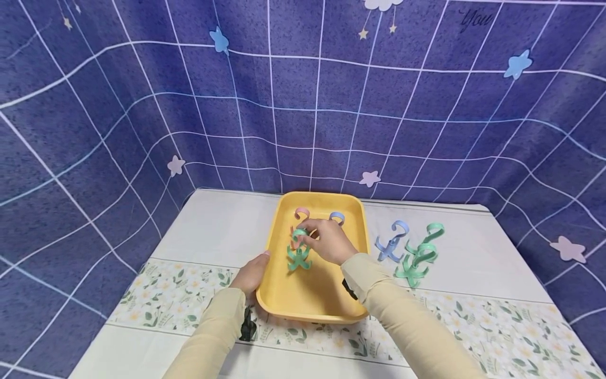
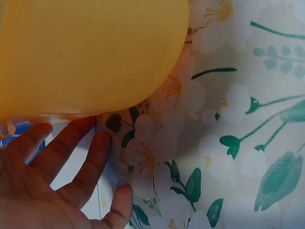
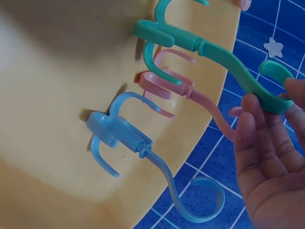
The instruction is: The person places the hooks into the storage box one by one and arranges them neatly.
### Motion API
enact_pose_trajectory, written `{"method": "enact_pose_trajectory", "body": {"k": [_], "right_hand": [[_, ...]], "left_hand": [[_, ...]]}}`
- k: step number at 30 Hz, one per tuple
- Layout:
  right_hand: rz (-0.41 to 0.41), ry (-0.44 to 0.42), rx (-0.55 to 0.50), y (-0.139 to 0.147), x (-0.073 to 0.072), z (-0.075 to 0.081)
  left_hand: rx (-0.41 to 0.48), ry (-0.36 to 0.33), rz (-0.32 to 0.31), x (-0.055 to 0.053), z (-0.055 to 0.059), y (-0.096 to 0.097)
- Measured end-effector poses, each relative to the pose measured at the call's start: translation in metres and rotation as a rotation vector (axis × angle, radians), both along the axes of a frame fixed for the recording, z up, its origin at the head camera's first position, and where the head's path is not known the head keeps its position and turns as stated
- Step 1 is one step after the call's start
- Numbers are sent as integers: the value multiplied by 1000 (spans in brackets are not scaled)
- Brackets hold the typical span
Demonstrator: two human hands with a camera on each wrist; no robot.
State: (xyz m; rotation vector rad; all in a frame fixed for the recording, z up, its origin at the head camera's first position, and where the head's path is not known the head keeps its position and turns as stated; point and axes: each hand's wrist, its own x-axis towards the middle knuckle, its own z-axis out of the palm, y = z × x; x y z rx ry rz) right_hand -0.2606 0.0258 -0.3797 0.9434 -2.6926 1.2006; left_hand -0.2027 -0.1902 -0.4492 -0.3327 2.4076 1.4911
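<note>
My right hand [image 1: 330, 242] pinches the curled top of a green four-pronged plastic hook [image 1: 299, 258] over the left half of a yellow tray [image 1: 316, 197]. In the right wrist view, thumb and fingers meet at that curl, and the prongs point down to the tray floor. Just behind it a pink hook [image 3: 206, 103] stands in the tray, partly hidden by the green one and my hand. A blue hook [image 3: 127, 130] stands farther right inside. My left hand [image 1: 252, 272] rests against the tray's left side, its fingers extended along the outer wall [image 2: 95, 71].
Right of the tray, another blue hook [image 1: 392, 243] and two green hooks, one in front [image 1: 413, 269] and one behind [image 1: 433, 231], stand close together on the white cloth with a floral band [image 1: 492, 321]. A dark blue curtain [image 1: 293, 126] with a grid and stars hangs behind.
</note>
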Motion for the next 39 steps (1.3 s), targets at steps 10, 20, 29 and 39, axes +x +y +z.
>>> {"method": "enact_pose_trajectory", "body": {"k": [10,20,29,39], "right_hand": [[-26,-11,14,-3,-4,-7],[-30,-20,30,-3,-4,-7],[8,-40,35,-4,-5,-5],[10,-8,78,-3,-5,-5]], "left_hand": [[-72,-19,-23,-1,0,-2],[-78,-20,-10,-1,1,0],[3,-31,17,-1,-1,1],[-56,-19,1,-3,-3,1]]}}
